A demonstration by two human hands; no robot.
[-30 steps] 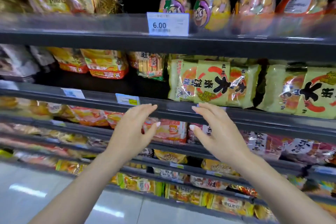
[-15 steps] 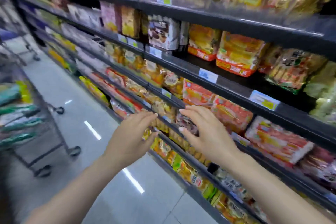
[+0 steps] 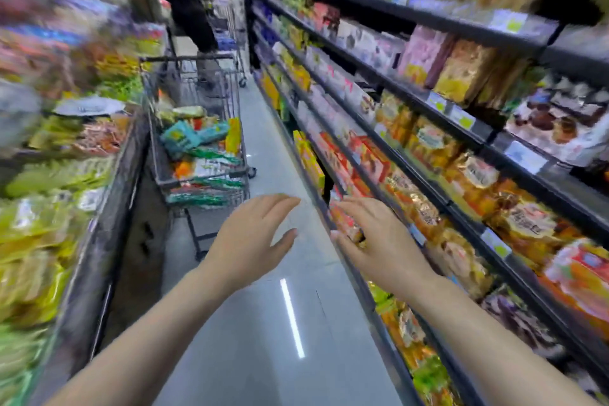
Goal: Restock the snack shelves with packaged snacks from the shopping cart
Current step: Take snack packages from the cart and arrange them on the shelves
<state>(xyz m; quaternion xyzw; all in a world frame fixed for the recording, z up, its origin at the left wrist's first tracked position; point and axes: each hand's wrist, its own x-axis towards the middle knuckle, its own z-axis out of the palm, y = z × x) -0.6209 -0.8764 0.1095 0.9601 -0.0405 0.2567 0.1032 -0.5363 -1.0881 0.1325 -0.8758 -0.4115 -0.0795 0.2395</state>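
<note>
The view has swung from the black snack shelves (image 3: pixel 389 82) toward the laden wire shopping cart (image 3: pixel 197 155). Left hand (image 3: pixel 253 237) and right hand (image 3: pixel 379 241) hover empty, fingers loosely apart.

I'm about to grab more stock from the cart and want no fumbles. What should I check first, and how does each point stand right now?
1. Left hand free: ok, open, holding nothing.
2. Right hand free: ok, open, empty.
3. Shopping cart has packaged snacks: ok.
4. Floor between you and the cart clear: ok.
5. Other person clear of the cart: cannot tell, standing just beyond it.
6. Which pack to take: cannot tell, view blurred.
</note>
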